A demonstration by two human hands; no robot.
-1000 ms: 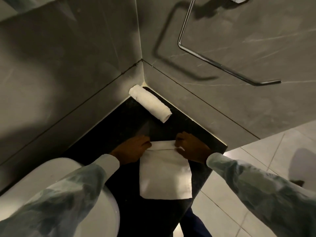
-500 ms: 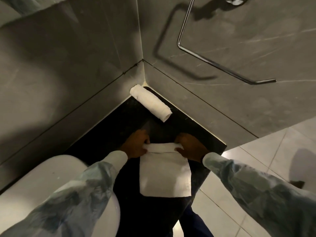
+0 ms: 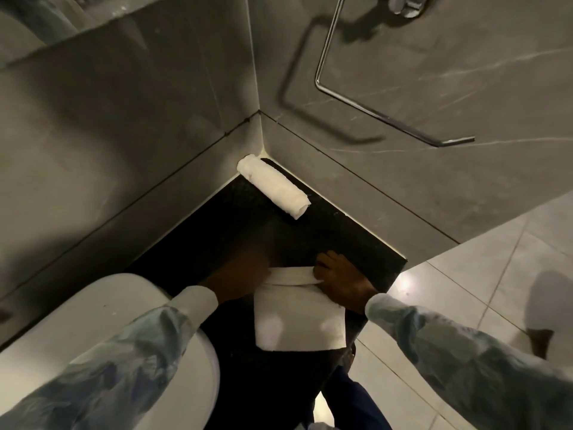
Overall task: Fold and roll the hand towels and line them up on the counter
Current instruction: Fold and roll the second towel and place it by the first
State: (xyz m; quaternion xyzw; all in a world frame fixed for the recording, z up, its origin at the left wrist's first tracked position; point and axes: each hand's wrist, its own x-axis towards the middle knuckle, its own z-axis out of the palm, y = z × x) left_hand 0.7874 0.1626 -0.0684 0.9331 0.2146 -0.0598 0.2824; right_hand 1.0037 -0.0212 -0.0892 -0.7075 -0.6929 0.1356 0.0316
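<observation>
Here, left hand (image 3: 238, 274) and right hand (image 3: 338, 280) both gripping the half-rolled towel (image 3: 297, 321) on the counter (image 3: 341, 234)

Both arms reached forward and down from the lower corners, converging toward the centre, each in a pale mottled sleeve with a lighter cuff. The left hand (image 3: 238, 279), blurred and in shadow, lay palm down with its fingers pointing right. The right hand (image 3: 342, 282) sat opposite, palm down, knuckles raised, fingers (image 3: 325, 262) curled inward and thumb tucked low. Whether either grip was fully closed could not be made out.
</observation>
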